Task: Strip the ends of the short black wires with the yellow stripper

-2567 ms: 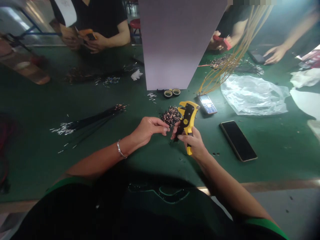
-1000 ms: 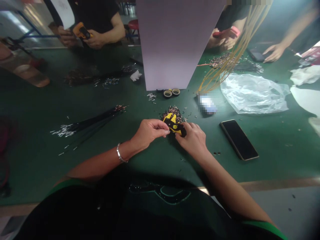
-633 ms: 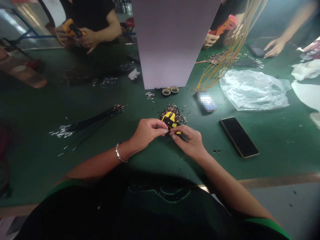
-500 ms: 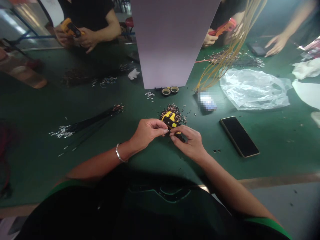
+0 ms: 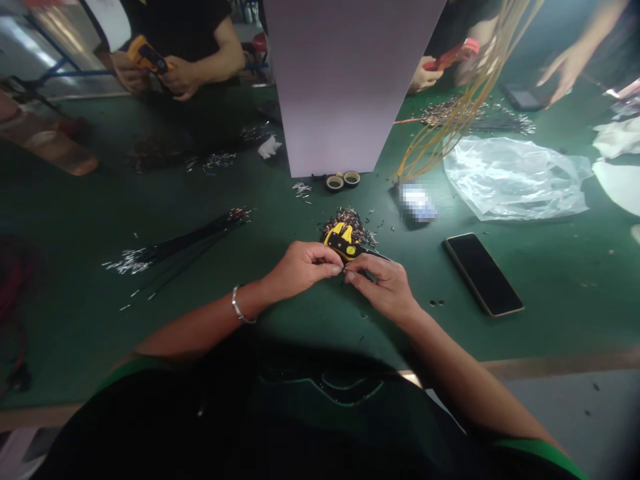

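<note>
My left hand is closed in a pinch, thumb against fingertips. Facing it, my right hand pinches too, and the fingertips of both almost meet. Whatever is between them is too small to make out. Just beyond the fingers lies a yellow and black wire stripper, partly covered by my right hand. Under and behind it is a heap of short wire offcuts with coppery ends. To the left of my left hand lies a bundle of black wires with silvery tips.
A phone and a clear plastic bag lie at right. Two tape rolls sit before a pale upright panel. Yellow wires hang at right. Across the green table, co-workers' hands hold yellow and red tools.
My pinched fingertips have shifted slightly toward me and right, away from the wire stripper. Across the table at right, a co-worker's hand has lifted from a dark flat object.
</note>
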Motion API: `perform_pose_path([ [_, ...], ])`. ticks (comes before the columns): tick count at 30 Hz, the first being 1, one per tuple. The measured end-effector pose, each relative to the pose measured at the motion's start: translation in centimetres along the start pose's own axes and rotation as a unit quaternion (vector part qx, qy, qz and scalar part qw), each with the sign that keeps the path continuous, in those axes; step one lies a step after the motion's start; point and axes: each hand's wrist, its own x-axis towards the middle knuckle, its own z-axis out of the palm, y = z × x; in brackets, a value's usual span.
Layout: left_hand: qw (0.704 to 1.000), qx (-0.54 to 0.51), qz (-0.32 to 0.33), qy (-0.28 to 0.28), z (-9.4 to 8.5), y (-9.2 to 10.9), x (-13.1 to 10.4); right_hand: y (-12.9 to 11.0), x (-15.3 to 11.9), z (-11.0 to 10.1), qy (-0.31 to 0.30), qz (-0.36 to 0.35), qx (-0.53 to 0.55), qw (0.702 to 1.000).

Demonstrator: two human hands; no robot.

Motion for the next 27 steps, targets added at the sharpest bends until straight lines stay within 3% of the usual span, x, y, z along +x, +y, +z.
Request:
perform_pose_path([
  [5,0.997,-0.047,-0.036,-0.054,-0.1,-0.1,0.1,0.2,-0.1,-0.3,-0.056,0.072,0.132,0.987],
  [10,0.98,-0.157,-0.086,-0.082,0.1,-0.4,0.3,1.0,-0.2,0.0,-0.052,0.145,0.251,0.956],
  [14,0.987,-0.121,-0.073,-0.075,-0.1,0.1,0.2,1.5,-0.2,0.2,-0.054,0.157,0.279,0.946],
  [23,0.983,-0.136,-0.112,-0.058,0.1,-0.6,0.3,1.2,0.0,0.1,-0.04,0.094,0.158,0.982],
  [27,0.977,-0.164,-0.128,-0.037,-0.1,-1.3,0.5,1.7,0.3,-0.3,0.043,0.044,-0.017,0.998],
])
